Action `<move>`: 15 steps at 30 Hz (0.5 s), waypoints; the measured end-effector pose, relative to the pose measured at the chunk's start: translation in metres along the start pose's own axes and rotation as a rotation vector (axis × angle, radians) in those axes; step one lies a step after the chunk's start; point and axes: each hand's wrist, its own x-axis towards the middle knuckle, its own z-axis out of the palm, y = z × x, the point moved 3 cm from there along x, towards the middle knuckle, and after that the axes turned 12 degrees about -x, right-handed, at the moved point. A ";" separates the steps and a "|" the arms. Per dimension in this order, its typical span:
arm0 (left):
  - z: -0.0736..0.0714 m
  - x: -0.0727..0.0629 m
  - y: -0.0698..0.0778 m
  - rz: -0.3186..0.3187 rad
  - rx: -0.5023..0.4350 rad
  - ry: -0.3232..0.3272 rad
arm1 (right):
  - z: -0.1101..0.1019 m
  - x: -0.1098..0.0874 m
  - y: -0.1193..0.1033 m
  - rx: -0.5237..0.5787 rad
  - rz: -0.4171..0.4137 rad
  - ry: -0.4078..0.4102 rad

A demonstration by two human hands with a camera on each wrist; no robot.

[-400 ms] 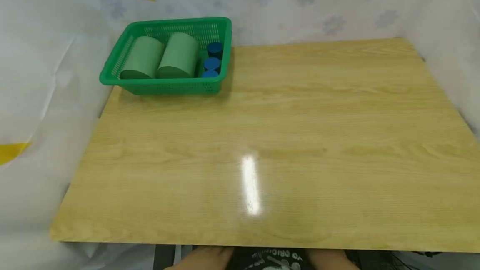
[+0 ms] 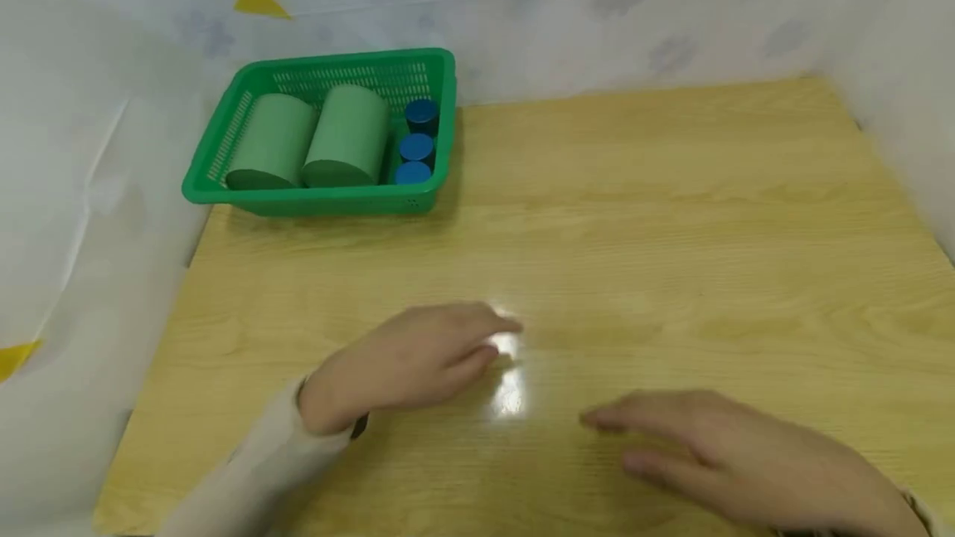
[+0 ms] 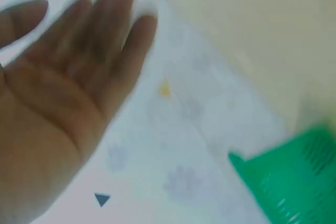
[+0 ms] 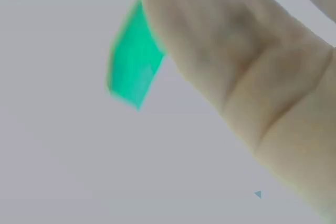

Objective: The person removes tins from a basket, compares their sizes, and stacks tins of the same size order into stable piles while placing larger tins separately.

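Left hand (image 2: 410,361) and right hand (image 2: 768,462) empty, fingers loose, over desk (image 2: 671,247)
Green basket (image 2: 336,202) sits ahead-left of both; probably best gripped at opposite ends, kept level (blue-topped pieces (image 2: 416,147) inside could tip)

Wood-grain table (image 2: 671,272), flowered white sheet (image 2: 537,40), yellow triangles (image 2: 261,2)

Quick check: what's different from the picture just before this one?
The left hand and right hand moved forward from the near edge of the table to over its top, the left farther in. Neither has taken hold of anything. The green basket, with its two green cylinders and three blue-topped items, looks unmoved; the head view shifted slightly.
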 end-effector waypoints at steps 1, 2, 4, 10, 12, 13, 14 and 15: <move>-0.011 0.019 -0.008 0.001 0.063 0.078 | -0.010 0.009 0.005 -0.038 0.025 0.039; -0.021 0.037 -0.017 -0.005 0.118 0.146 | -0.027 0.024 0.014 -0.110 0.076 0.110; -0.036 0.070 -0.035 -0.034 0.207 0.256 | -0.055 0.054 0.036 -0.299 0.153 0.277; -0.048 0.132 -0.084 -0.252 0.372 0.337 | -0.084 0.116 0.112 -0.651 0.373 0.422; -0.046 0.143 -0.094 -0.303 0.427 0.333 | -0.083 0.124 0.130 -0.682 0.433 0.391; -0.046 0.148 -0.097 -0.317 0.450 0.330 | -0.081 0.127 0.136 -0.684 0.453 0.381; -0.044 0.152 -0.100 -0.323 0.467 0.326 | -0.080 0.129 0.142 -0.674 0.467 0.376; -0.044 0.155 -0.103 -0.323 0.487 0.323 | -0.079 0.131 0.146 -0.671 0.476 0.376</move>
